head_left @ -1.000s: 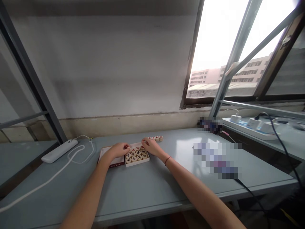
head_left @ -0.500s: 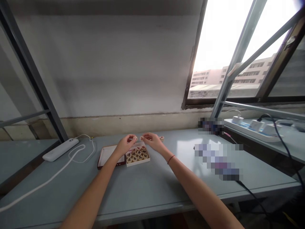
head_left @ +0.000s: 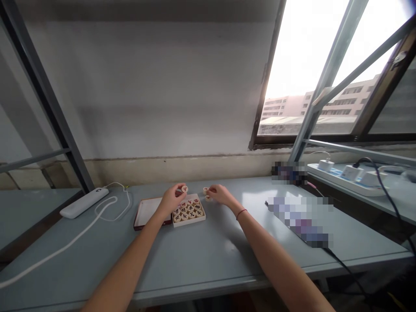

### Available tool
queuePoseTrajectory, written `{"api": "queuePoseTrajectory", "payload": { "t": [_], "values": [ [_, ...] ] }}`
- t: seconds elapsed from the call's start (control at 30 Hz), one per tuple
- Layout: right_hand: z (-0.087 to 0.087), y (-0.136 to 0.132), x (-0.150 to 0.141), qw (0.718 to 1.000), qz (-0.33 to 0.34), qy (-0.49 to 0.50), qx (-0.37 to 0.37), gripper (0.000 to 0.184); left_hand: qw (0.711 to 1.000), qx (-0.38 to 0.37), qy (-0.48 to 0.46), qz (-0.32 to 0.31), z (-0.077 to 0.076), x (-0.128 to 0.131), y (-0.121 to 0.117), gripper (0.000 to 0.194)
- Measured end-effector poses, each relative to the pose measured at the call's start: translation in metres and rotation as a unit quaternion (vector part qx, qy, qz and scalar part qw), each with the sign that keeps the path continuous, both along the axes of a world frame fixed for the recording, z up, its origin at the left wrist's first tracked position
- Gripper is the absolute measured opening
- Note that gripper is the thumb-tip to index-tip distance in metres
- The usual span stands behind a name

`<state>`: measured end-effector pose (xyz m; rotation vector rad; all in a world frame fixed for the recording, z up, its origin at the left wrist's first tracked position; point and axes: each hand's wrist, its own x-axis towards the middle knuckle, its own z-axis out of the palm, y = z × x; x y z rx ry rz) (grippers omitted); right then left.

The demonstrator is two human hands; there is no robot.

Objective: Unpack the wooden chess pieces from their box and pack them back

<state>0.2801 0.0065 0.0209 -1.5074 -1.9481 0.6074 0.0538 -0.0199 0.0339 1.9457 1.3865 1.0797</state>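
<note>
Between the thumb and fingers of my left hand is a round Chinese chess piece with a red character, raised over the back of a small box. My right hand is closed in a pinch to the right of the box, its fingertips at a pale chess piece. A second piece is just below those fingertips. The white open box contains rows of pieces with black and red characters. Left of it lies the dark red lid, white inside, partly covered by my left hand and forearm.
A white power strip with a cable lies at the left. Another strip with plugs stands at the far right. A blurred-out object is on the desk at right. Metal posts rise at the desk's sides.
My right hand has moved right, away from the left hand and the box. Two pieces now show at its fingertips. My left hand stays nearly in place, its piece turned more toward me.
</note>
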Motion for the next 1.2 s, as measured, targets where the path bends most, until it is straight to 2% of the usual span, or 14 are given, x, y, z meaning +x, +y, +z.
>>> {"api": "queuePoseTrajectory", "payload": {
  "t": [0.1, 0.2, 0.4, 0.5, 0.6, 0.67, 0.77, 0.87, 1.07, 1.2],
  "values": [
    [0.016, -0.014, -0.013, 0.988, 0.096, 0.114, -0.035, 0.04, 0.998, 0.027, 0.013, -0.056, 0.0, 0.009, -0.007, 0.035],
    [0.026, -0.025, -0.023, 0.965, 0.15, 0.198, -0.081, 0.038, 0.995, 0.052, 0.018, -0.086, 0.001, 0.016, -0.013, 0.033],
    [0.025, -0.024, -0.023, 0.935, 0.176, 0.269, -0.148, 0.032, 0.993, 0.061, 0.044, -0.096, 0.004, 0.021, -0.018, 0.034],
    [0.021, -0.017, -0.013, 0.935, 0.143, 0.284, -0.16, 0.029, 0.993, 0.042, 0.068, -0.082, 0.005, 0.017, -0.016, 0.045],
    [0.015, -0.008, 0.001, 0.951, 0.055, 0.257, -0.16, 0.029, 0.992, 0.013, 0.118, -0.037, 0.007, 0.007, -0.011, 0.055],
    [0.01, -0.004, 0.011, 0.961, 0.003, 0.219, -0.17, 0.028, 0.985, -0.001, 0.175, 0.004, 0.009, -0.004, -0.007, 0.052],
    [0.002, 0.0, 0.017, 0.965, -0.032, 0.177, -0.19, 0.026, 0.966, -0.03, 0.25, 0.055, 0.009, -0.019, 0.0, 0.045],
    [-0.003, 0.002, 0.015, 0.971, -0.043, 0.149, -0.185, 0.028, 0.949, -0.065, 0.298, 0.08, 0.006, -0.032, 0.006, 0.042],
    [-0.005, 0.005, 0.014, 0.98, -0.045, 0.096, -0.167, 0.032, 0.937, -0.098, 0.318, 0.107, -0.002, -0.042, 0.012, 0.039],
    [-0.006, 0.005, 0.019, 0.991, 0.006, 0.032, -0.131, 0.036, 0.931, -0.099, 0.335, 0.103, -0.008, -0.04, 0.014, 0.033]
  ]
}}
